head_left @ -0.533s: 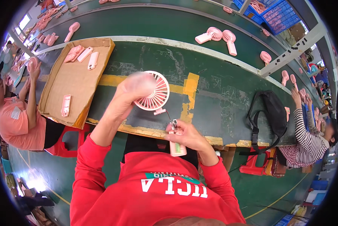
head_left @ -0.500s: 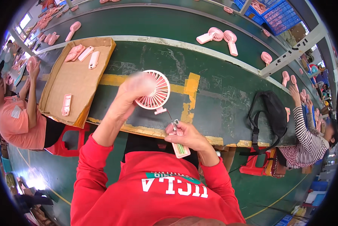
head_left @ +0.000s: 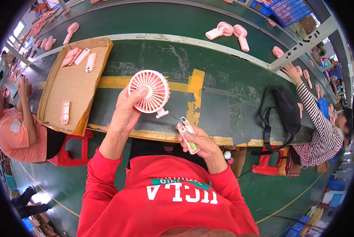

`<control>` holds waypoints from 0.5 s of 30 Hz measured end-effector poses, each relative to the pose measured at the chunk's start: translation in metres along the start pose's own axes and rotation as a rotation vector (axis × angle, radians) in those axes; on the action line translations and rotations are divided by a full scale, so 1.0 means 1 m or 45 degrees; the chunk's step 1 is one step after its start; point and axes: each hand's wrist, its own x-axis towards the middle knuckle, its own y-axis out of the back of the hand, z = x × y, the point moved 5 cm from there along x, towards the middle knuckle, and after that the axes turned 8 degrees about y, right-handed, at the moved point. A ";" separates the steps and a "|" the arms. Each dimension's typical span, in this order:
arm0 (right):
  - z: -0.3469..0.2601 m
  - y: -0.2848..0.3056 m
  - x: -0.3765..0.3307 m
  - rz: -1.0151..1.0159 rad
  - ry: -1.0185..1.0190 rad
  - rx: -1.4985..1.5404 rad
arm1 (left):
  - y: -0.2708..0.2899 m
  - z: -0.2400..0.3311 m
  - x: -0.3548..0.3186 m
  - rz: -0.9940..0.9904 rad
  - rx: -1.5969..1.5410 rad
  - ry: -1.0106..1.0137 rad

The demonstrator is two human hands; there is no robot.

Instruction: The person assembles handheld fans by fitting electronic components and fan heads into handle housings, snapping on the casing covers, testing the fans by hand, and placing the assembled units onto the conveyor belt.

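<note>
This was a factory assembly hall. A long dark-green worktop (head_left: 232,94) marked with yellow tape ran past several seated workers, and beyond its far edge a green conveyor belt (head_left: 161,19) carried small pink plastic handheld fans (head_left: 220,30). A shallow brown cardboard tray (head_left: 66,91) near the worktop's left end held pink fan handle shells (head_left: 91,62). Blue plastic crates (head_left: 287,10) stood beyond the belt, and red plastic stools (head_left: 72,152) lined the green floor.

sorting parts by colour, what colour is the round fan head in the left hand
Pale pink, with a lighter grille; the fan head in the left hand shows in the head view.
</note>
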 end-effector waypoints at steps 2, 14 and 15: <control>-0.006 0.002 0.000 0.040 -0.024 0.083 | -0.007 0.002 -0.006 -0.068 0.023 0.009; -0.009 -0.031 -0.003 0.101 0.059 -0.434 | -0.029 -0.030 -0.015 0.031 0.402 -0.058; -0.009 -0.033 -0.003 0.080 0.108 -0.369 | -0.028 -0.033 -0.013 0.066 0.442 -0.061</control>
